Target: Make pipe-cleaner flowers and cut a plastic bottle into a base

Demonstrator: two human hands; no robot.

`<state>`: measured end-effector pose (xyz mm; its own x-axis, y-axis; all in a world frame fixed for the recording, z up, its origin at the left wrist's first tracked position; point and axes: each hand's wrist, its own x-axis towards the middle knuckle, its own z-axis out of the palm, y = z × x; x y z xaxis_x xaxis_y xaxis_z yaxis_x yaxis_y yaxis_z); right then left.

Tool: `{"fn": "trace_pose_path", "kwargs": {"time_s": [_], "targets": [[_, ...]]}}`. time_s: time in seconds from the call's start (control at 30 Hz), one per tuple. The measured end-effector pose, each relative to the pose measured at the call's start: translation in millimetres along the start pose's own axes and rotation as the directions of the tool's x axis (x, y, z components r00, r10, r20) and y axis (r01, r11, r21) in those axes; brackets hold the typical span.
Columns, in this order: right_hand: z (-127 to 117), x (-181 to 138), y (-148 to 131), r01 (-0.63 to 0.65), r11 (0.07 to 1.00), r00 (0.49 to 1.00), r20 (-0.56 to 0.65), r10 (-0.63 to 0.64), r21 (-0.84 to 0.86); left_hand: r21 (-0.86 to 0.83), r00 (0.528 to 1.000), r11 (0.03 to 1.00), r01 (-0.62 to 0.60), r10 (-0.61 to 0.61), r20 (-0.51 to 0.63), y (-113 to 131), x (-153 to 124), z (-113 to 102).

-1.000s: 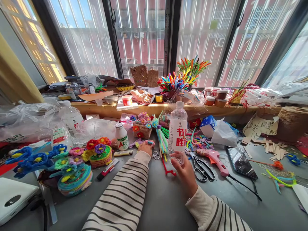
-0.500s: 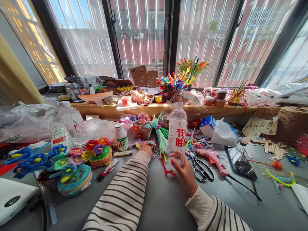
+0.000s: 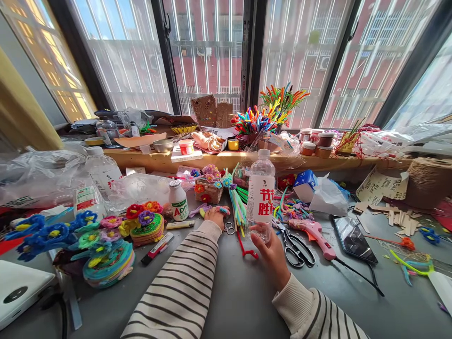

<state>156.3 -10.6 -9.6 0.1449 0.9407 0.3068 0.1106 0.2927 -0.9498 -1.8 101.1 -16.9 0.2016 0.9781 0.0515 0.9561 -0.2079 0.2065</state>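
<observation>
A clear plastic bottle (image 3: 261, 197) with a white label and red characters stands upright at the middle of the desk. Around its lower part, my right hand (image 3: 273, 259) is closed, thumb on the near side. My left hand (image 3: 213, 217) rests farther back on the desk, fingers curled down beside small pastel fuzzy pieces (image 3: 203, 210); what lies under the fingers is hidden. Just right of that hand are small scissors (image 3: 229, 228). Green and white pipe cleaners (image 3: 239, 207) lie between my hands, with a bent red pipe cleaner (image 3: 250, 254) in front.
Large black-handled scissors (image 3: 294, 247), a pink glue gun (image 3: 316, 233) and a phone (image 3: 355, 238) lie to the right. Fuzzy flower crafts (image 3: 109, 263), a white bottle (image 3: 178, 201) and a marker (image 3: 157, 248) are on the left. A cluttered ledge (image 3: 212, 161) runs behind.
The view has shifted very slightly. Both hands and the bottle keep practically the same places.
</observation>
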Motion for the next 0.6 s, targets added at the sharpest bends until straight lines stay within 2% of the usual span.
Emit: {"fn": "trace_pose_path", "kwargs": {"time_s": [0.33, 0.6], "targets": [[0.4, 0.2, -1.0, -0.012, 1.000, 1.000, -0.005, 0.012, 0.007, -0.092, 0.997, 0.996, -0.008, 0.000, -0.080, -5.1, -1.9, 1.3], [-0.4, 0.4, -1.0, -0.005, 1.000, 1.000, -0.004, 0.005, -0.006, -0.109, 0.997, 0.994, -0.011, 0.002, -0.080, -2.7, -3.5, -2.0]]}}
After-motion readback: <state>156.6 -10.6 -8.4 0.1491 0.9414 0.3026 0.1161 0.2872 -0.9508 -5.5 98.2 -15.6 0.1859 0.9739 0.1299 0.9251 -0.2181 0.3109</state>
